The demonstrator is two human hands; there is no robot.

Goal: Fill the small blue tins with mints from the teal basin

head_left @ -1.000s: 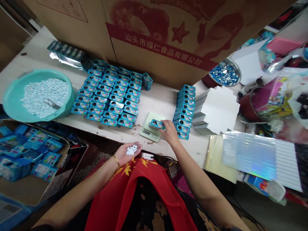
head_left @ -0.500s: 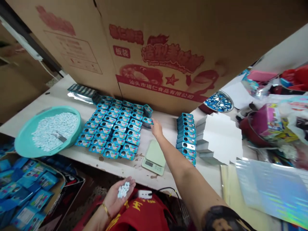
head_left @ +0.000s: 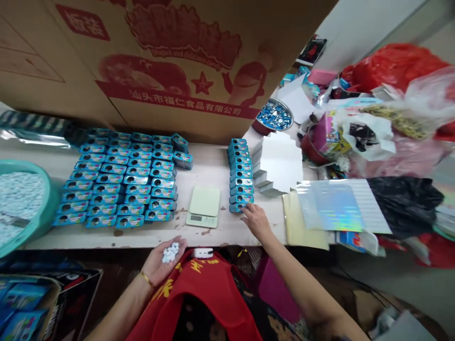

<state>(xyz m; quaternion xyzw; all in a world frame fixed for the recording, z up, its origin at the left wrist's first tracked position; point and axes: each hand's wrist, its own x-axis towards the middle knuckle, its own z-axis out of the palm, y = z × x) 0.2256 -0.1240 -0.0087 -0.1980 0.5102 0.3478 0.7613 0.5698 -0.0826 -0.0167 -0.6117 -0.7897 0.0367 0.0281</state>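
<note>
Presently, the left hand (head_left: pixel 159 260) is lying palm-up, loosely cupped beneath white tablets (head_left: pixel 171 252), while the right hand (head_left: pixel 258 221), fingers bent, is touching the nearest tin (head_left: pixel 235 208) of the single row (head_left: pixel 243 182), its grip unclear. Apparently, the larger tin block (head_left: pixel 138 189) is standing finished, the row awaiting handling.

Left hand (head_left: pixel 164 258) palm up, right hand (head_left: pixel 256 221) palm down.

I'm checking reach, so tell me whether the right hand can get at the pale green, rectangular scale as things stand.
Probably yes: the right hand is at a blue, rectangular tin, the scale lies left of that tin, and nothing seems to block passing in front of it.
</note>
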